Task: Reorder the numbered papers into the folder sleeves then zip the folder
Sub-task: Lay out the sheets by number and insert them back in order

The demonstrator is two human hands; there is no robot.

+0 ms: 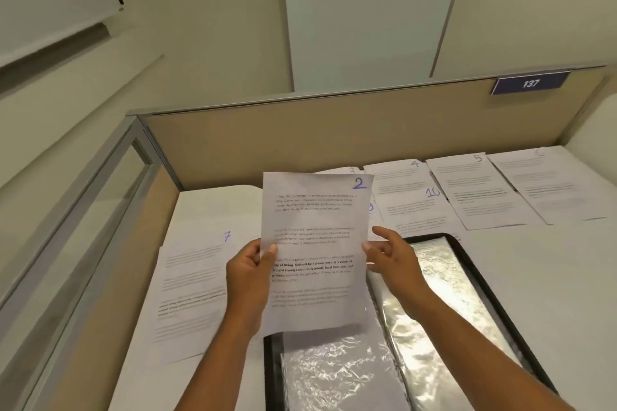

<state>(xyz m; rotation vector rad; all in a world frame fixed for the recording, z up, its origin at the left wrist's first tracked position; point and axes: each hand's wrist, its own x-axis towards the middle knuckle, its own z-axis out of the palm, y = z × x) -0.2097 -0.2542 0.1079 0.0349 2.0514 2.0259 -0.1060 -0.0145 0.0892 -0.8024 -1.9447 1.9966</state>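
The sheet numbered 2 is held upright above the open black folder, whose shiny plastic sleeves lie flat on the desk. My left hand pinches its left edge, thumb in front. My right hand pinches its right edge, the other fingers loose behind. Sheet 7 lies on the desk to the left. Sheets 4, 10, 5 and one more lie along the back. Sheet 3 and another are mostly hidden behind sheet 2.
A tan partition wall closes the back of the white desk, with a sign reading 137 at its top right. A glass-framed panel borders the left side.
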